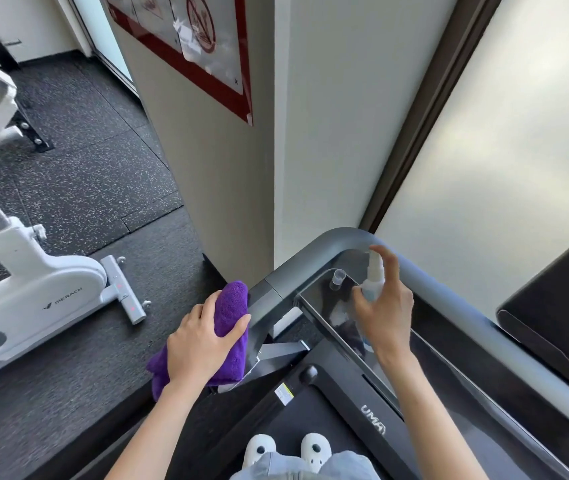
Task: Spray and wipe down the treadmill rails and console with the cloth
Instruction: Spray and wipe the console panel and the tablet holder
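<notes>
Now left hand [203, 344] presses purple cloth [232, 306] on rail [296, 265]; right hand [388, 310] grips spray bottle [374, 277].

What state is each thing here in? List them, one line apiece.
Purple terry cloth: bunched, pressed on the rail by the left hand.
Small clear spray bottle: uncapped, upright, gripped by the right hand, finger on nozzle.
Clear plastic cap: off, standing on the console.
Glossy black console: screen dark.

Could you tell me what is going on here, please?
A person stands on a treadmill, cleaning it. The left hand presses a purple cloth against the left rail. The right hand holds a small spray bottle over the glossy console, where the bottle's clear cap stands.
</notes>
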